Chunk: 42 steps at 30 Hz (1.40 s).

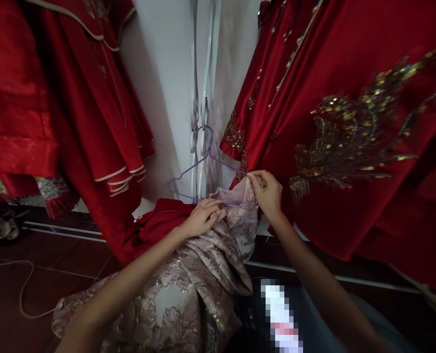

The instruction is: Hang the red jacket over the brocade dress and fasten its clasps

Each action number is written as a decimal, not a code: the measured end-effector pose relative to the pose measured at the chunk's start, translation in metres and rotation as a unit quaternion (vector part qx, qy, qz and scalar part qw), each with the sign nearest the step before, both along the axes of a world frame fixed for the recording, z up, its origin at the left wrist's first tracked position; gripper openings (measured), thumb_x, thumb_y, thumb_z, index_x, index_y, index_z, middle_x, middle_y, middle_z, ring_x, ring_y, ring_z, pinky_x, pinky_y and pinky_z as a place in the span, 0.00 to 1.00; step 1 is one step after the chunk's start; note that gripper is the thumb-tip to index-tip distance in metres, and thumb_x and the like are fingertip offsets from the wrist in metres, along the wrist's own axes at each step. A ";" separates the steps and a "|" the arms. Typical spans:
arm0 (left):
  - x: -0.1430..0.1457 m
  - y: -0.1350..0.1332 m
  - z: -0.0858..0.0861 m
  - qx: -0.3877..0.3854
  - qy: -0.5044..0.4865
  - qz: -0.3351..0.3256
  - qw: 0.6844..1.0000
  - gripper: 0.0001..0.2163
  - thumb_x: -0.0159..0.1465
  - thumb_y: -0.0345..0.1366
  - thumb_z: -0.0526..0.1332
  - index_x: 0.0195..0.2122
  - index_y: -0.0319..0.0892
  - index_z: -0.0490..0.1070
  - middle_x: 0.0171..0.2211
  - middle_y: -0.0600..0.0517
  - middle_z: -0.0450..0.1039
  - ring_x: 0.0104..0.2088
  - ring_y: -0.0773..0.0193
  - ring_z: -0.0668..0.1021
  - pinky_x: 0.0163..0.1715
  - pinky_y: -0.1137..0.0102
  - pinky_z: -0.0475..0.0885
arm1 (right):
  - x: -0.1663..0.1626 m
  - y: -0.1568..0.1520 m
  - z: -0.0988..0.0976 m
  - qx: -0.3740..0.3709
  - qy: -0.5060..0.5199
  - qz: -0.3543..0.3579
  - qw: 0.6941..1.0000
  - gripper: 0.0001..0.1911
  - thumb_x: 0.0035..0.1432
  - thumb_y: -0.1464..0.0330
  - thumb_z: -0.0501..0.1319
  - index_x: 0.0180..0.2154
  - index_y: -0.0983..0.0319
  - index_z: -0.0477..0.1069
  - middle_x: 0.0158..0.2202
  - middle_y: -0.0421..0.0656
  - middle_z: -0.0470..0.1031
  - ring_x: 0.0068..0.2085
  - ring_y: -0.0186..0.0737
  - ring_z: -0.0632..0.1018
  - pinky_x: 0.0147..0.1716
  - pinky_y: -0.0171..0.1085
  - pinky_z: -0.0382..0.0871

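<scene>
Red clothes (78, 93) hang left of the fingers (260, 173), gold-trimmed red clothes (276, 132) crowd close on their right, and white bars (193, 73) stand beyond. Behind is a pale wall (162, 49); below, dark tiled floor (56, 287). One purple hanger (209, 153) meets one patterned dress (181, 279) under two hands: the right hand (270, 193) pinches its shoulder edge; the left hand (203, 218), loosely curved, lies over its neckline, grip unclear.

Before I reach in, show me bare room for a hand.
Bare wall between the left-side red garments and purple hanger; bare floor between white cable and rail. Crowded around left hand and right hand, amid patterned dress and hanger.
</scene>
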<state>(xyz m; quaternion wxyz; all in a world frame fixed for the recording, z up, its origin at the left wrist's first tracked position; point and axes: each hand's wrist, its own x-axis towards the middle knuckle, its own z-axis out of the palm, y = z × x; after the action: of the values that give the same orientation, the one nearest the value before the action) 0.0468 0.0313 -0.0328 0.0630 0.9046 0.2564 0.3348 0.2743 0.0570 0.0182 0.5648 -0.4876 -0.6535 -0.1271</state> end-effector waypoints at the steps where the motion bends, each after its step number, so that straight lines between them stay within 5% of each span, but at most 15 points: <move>1: 0.004 -0.002 -0.001 -0.001 -0.006 0.005 1.000 0.13 0.67 0.36 0.45 0.34 0.43 0.68 0.55 0.49 0.64 0.55 0.61 0.65 0.57 0.59 0.58 | -0.004 0.004 -0.001 -0.008 -0.006 -0.006 1.000 0.14 0.60 0.57 0.52 0.34 0.59 0.70 0.32 0.44 0.75 0.35 0.42 0.73 0.39 0.40 0.63; 6: -0.013 -0.005 -0.008 0.003 -0.069 0.056 0.996 0.12 0.66 0.36 0.46 0.35 0.43 0.67 0.54 0.47 0.63 0.54 0.60 0.65 0.55 0.59 0.61 | -0.007 0.016 -0.008 -0.027 -0.019 -0.051 0.998 0.14 0.61 0.57 0.49 0.35 0.59 0.66 0.32 0.44 0.73 0.36 0.45 0.71 0.41 0.43 0.58; 11: -0.094 0.024 -0.029 0.029 -0.164 0.292 0.942 0.11 0.65 0.39 0.49 0.37 0.43 0.69 0.46 0.46 0.66 0.48 0.57 0.68 0.49 0.59 0.63 | -0.002 0.017 -0.001 -0.022 -0.011 -0.039 0.999 0.14 0.59 0.56 0.52 0.33 0.59 0.65 0.31 0.43 0.73 0.34 0.42 0.71 0.41 0.42 0.57; 14: -0.143 0.046 -0.044 0.027 -0.181 0.375 0.909 0.12 0.63 0.41 0.51 0.37 0.43 0.71 0.43 0.46 0.67 0.46 0.56 0.69 0.50 0.59 0.62 | -0.002 0.017 0.004 -0.035 0.003 -0.018 0.999 0.14 0.57 0.55 0.53 0.32 0.59 0.65 0.30 0.41 0.73 0.32 0.41 0.71 0.39 0.40 0.58; 18: -0.172 0.068 -0.061 -0.006 -0.181 0.378 0.908 0.13 0.62 0.43 0.52 0.36 0.43 0.73 0.43 0.46 0.68 0.48 0.55 0.69 0.52 0.57 0.59 | -0.001 0.018 0.006 -0.041 0.014 -0.006 0.999 0.14 0.57 0.55 0.54 0.31 0.59 0.65 0.30 0.40 0.73 0.32 0.40 0.72 0.38 0.39 0.59; 25: -0.172 0.089 -0.079 -0.058 -0.242 0.383 0.890 0.14 0.60 0.46 0.53 0.35 0.44 0.73 0.44 0.47 0.67 0.49 0.57 0.69 0.52 0.60 0.63 | 0.004 0.020 0.005 -0.046 0.021 0.008 0.999 0.15 0.56 0.54 0.55 0.31 0.59 0.64 0.29 0.40 0.74 0.32 0.40 0.73 0.38 0.39 0.60; 37: -0.168 0.084 -0.048 -0.037 -0.239 0.355 0.903 0.15 0.60 0.47 0.54 0.35 0.43 0.74 0.43 0.47 0.66 0.47 0.57 0.70 0.53 0.63 0.63 | 0.005 0.020 0.005 -0.047 0.017 0.010 0.999 0.15 0.56 0.53 0.55 0.31 0.59 0.64 0.29 0.40 0.73 0.30 0.39 0.72 0.37 0.39 0.61; 42: -0.154 0.085 -0.015 -0.021 -0.284 0.335 0.898 0.17 0.62 0.47 0.51 0.34 0.41 0.73 0.40 0.46 0.69 0.46 0.59 0.70 0.51 0.64 0.64 | 0.004 0.022 0.003 -0.071 0.038 0.041 0.996 0.16 0.55 0.53 0.55 0.30 0.59 0.64 0.26 0.39 0.72 0.26 0.37 0.71 0.31 0.36 0.63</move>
<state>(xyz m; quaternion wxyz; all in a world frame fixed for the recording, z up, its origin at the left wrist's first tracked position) -0.1069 0.1164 -0.0478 0.0364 0.6300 0.5227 0.5732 0.2783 0.0790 0.0215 0.5582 -0.5038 -0.6581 -0.0389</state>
